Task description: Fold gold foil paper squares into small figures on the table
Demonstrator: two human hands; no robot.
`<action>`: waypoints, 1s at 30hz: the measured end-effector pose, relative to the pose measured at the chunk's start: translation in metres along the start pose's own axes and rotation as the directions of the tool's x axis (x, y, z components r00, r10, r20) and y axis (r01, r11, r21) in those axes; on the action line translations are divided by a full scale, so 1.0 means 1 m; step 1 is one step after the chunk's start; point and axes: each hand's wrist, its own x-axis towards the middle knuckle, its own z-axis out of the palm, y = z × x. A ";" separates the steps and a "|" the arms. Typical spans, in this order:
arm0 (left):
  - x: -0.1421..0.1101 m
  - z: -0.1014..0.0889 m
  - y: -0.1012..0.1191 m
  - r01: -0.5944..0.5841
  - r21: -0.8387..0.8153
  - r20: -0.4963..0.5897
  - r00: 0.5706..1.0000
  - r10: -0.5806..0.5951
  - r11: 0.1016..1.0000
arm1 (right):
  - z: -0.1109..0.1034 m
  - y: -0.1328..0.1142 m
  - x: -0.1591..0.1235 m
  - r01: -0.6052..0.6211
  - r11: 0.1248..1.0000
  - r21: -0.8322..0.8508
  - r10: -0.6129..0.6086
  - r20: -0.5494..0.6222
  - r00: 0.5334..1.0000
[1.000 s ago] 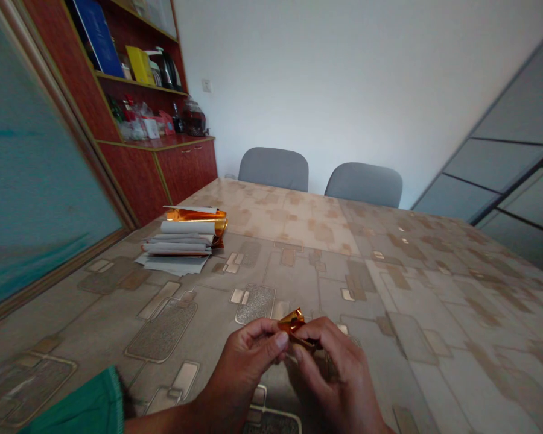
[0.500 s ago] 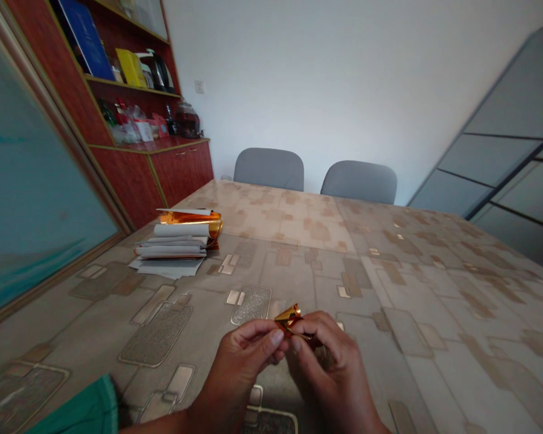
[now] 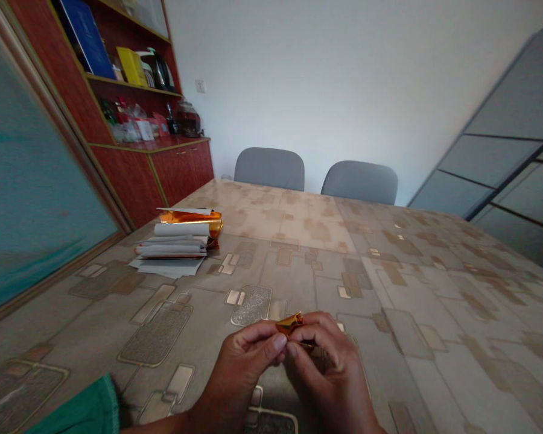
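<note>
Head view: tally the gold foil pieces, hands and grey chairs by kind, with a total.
Gold foil pieces: 2 (crumpled foil piece between the hands, curled foil sheet on the paper stack)
Hands: 2 (left hand, right hand)
Grey chairs: 2 (left chair, right chair)
Total: 6

orange-gold foil (image 3: 289, 324): lower end hidden by left hand (image 3: 244, 367), right hand (image 3: 330, 377) | green sleeve (image 3: 75, 407): cut off at bottom edge
</note>
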 end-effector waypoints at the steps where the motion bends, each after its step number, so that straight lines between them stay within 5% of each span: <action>1: 0.000 0.000 0.001 0.013 -0.023 -0.001 1.000 -0.013 1.000 | -0.001 -0.002 0.000 0.009 1.000 0.001 -0.009 0.000 1.000; 6: 0.002 -0.001 0.015 0.128 -0.178 0.026 0.992 -0.126 0.976 | -0.015 -0.013 0.001 0.130 0.991 0.013 -0.130 -0.001 0.991; 9: 0.004 -0.005 0.019 0.205 -0.189 0.156 0.972 -0.176 0.960 | -0.019 -0.006 -0.001 -0.083 0.977 0.195 0.100 -0.082 0.992; 13: 0.005 -0.006 0.018 0.226 -0.185 0.191 0.963 -0.191 0.956 | -0.015 0.009 -0.004 -0.243 0.885 0.397 0.267 -0.004 0.964; 22: 0.007 -0.004 0.011 0.097 -0.086 0.102 0.991 -0.088 0.992 | -0.013 0.000 -0.003 -0.197 0.903 0.382 0.182 0.077 0.980; 30: 0.013 -0.009 0.014 0.053 0.088 0.249 0.966 -0.074 0.995 | -0.014 -0.002 0.006 -0.258 0.954 0.153 0.228 0.191 0.955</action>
